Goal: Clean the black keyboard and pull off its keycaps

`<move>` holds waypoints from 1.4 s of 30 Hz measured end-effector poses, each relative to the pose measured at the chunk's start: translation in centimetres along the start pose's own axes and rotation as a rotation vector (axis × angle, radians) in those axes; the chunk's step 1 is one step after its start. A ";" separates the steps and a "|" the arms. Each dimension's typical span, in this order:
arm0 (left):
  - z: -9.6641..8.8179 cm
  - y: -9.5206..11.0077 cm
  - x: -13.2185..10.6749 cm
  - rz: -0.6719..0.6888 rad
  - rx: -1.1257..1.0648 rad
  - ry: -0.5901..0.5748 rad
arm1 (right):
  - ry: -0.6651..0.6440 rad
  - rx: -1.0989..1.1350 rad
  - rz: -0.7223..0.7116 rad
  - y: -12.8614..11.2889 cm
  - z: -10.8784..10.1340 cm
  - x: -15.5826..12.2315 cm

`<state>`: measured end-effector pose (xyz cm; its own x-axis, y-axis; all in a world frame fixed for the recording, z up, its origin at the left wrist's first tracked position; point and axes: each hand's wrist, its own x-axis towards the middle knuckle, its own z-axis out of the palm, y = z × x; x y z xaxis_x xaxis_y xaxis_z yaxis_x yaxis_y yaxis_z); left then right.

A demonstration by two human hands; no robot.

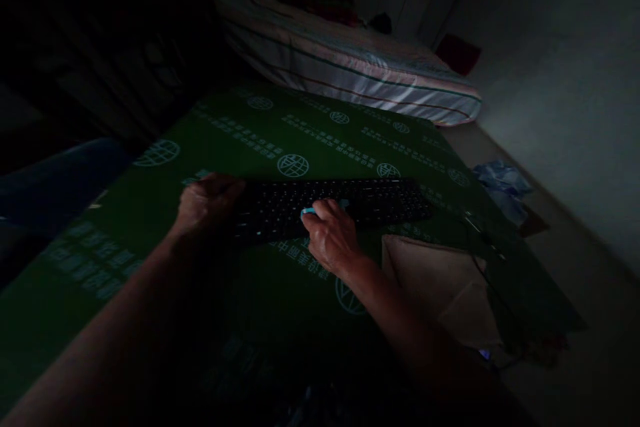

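Note:
A black keyboard (pixel 380 197) lies flat on the green board (pixel 320 137), which is printed with white globes and lettering. My left hand (pixel 207 203) is closed at the keyboard's left end and grips that edge; its fingertips are partly hidden. Over the middle of the keys, my right hand (pixel 333 233) is closed around a small light-blue object (pixel 309 211). Bits of blue show on both sides of the fingers, but the object's kind is hidden by the hand and the dim light.
A folded beige cloth (pixel 435 280) lies right of my right forearm. A thin dark cable (pixel 483 267) runs beside it. Behind the board stands a bed with a striped sheet (pixel 360 70). Crumpled plastic (pixel 503 180) is on the floor near the pale wall (pixel 565 93).

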<state>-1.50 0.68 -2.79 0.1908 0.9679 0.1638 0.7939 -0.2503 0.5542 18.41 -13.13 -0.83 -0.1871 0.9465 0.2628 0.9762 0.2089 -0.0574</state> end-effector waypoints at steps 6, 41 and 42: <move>0.0 0.0 -0.3 0.028 -0.038 -0.011 | 0.021 0.037 -0.023 -0.1 0.5 -0.4; 0.3 -0.2 -0.7 0.080 -0.016 0.014 | -0.057 -0.004 -0.029 -1.1 -0.1 -0.1; 0.2 -0.1 -0.7 0.073 -0.019 0.015 | -0.055 -0.008 -0.021 -1.0 -0.1 -0.1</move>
<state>-1.60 0.00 -3.19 0.2387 0.9466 0.2167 0.7669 -0.3207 0.5559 17.42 -13.49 -0.73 -0.2130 0.9542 0.2102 0.9729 0.2269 -0.0444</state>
